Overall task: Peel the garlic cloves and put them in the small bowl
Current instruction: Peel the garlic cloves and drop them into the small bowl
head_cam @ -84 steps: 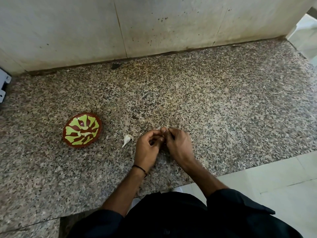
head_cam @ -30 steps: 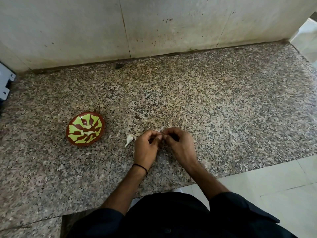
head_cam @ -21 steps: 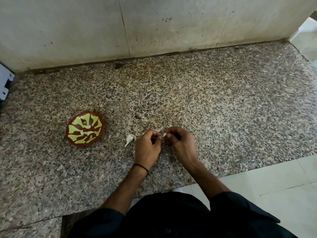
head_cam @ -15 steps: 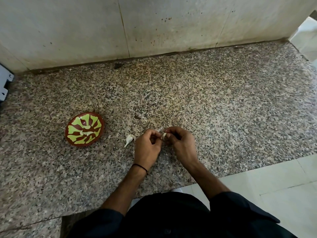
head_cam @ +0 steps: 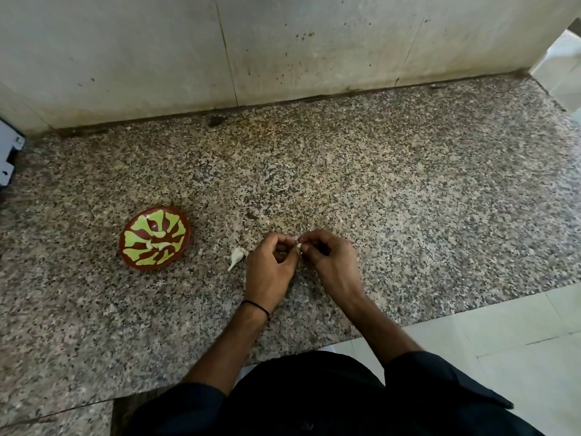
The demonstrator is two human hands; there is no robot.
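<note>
A small white garlic clove (head_cam: 299,246) is pinched between the fingertips of my left hand (head_cam: 270,269) and my right hand (head_cam: 330,262), just above the speckled granite counter (head_cam: 377,199). Only a sliver of the clove shows between the fingers. Another clove (head_cam: 236,256) in its white skin lies on the counter just left of my left hand. Further left stands the small brown bowl with a green pattern (head_cam: 154,238); pale peeled pieces lie inside it.
A stained wall (head_cam: 283,42) rises at the back of the counter. A white and dark object (head_cam: 8,158) pokes in at the left edge. The counter's front edge runs close to my body, with pale floor tiles (head_cam: 518,341) to the right.
Both hands have stayed at the same spot and keep working at the clove; a bit of white clove now shows between the fingertips. The bowl and the loose clove have not moved.
</note>
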